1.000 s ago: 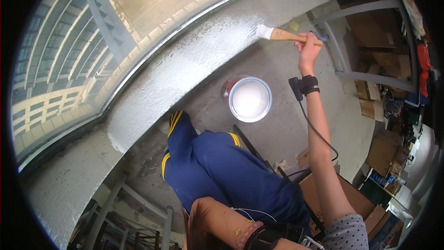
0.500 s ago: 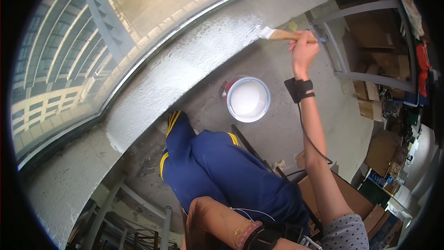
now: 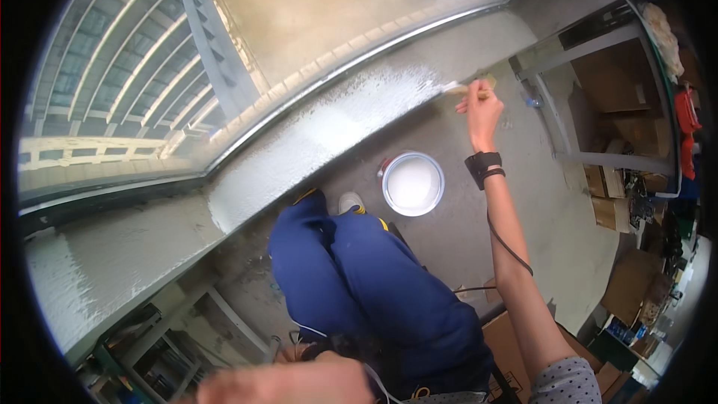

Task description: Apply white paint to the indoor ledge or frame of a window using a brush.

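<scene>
In my right hand (image 3: 485, 108) is a paintbrush (image 3: 453, 89), its white bristles against the right end of a wet white painted strip on a window ledge (image 3: 329, 129). The fingers close round the wooden handle and partly hide it. Below the ledge, a round paint bucket (image 3: 386, 188) stands on the floor, white paint showing inside. My left hand (image 3: 288, 385) is smeared by motion at the lower edge, near my lap; its fingers cannot be made out.
Behind the ledge runs a window frame (image 3: 359, 50) with a building outside. To the right stand a grey metal frame (image 3: 557, 112) and cardboard boxes (image 3: 609, 75). A cable (image 3: 508, 247) hangs from my right wrist. Another grey frame (image 3: 232, 318) stands at lower left.
My right hand has lowered the brush handle, and the bristles now sit at the strip's right edge. My left arm has moved leftward along the bottom edge. The view has shifted.
</scene>
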Available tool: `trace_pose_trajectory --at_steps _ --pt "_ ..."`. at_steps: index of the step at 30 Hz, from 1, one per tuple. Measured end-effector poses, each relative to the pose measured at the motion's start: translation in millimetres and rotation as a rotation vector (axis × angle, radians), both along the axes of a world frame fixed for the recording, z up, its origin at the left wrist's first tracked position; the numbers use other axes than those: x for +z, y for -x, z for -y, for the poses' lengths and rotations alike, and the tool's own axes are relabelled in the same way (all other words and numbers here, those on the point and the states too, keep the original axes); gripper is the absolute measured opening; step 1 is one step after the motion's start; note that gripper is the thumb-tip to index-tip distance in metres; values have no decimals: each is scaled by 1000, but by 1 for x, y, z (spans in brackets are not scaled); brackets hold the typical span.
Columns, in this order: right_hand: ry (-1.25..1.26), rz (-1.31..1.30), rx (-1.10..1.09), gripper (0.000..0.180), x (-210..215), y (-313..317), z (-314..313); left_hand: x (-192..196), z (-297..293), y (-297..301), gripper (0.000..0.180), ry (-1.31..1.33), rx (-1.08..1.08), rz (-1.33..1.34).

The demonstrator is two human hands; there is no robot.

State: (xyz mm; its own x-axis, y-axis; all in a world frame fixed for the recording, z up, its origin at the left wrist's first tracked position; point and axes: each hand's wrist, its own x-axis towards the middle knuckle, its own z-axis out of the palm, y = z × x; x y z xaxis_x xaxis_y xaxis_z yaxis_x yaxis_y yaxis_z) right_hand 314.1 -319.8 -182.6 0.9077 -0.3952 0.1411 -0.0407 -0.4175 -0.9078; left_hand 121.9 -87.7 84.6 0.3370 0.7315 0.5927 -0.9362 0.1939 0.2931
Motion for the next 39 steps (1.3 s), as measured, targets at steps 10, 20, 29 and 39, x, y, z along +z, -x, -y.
trace_pose_trajectory --at_steps 10,20,29,39 --pt "-274 -26 130 32 -13 42 -36 -75 -82 92 32 -855 17 -1435" --pt "-375 353 -30 31 64 34 -15 -152 -91 147 25 -1509 264 -1513" --pt "-430 482 59 30 217 32 3 -153 -97 167 23 -1631 349 -1360" --pt "-454 449 109 30 316 56 37 -132 -138 218 23 -1570 -238 -1504"
